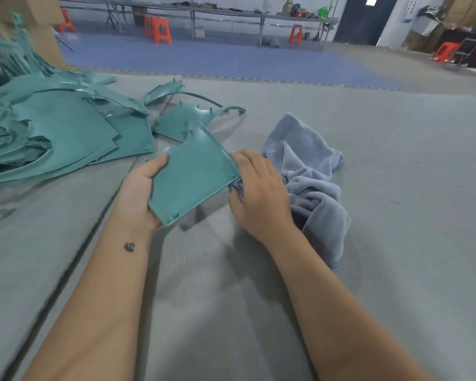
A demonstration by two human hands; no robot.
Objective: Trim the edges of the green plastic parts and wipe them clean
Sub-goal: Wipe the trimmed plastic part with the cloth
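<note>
Green plastic part (193,174), a flat fan-shaped panel with a curved outer edge and small pegs at its corners, sits tilted between your two hands just above the grey mat (396,188). Your left hand (142,193) cradles it from below on its near-left edge, thumb laid along the top corner and the palm under the panel. Your right hand (259,196) has its fingers curled round a bunched fold of the blue-grey cloth (311,177) and presses that fold against the panel's right corner; the rest of the cloth trails away to the right across the mat. To your left lies a heap of green parts (47,127), overlapping one another, with a few loose curved pieces (182,116) just beyond the panel you hold. Far behind, orange stools (158,30) stand by long tables (231,13) on a blue floor.
</note>
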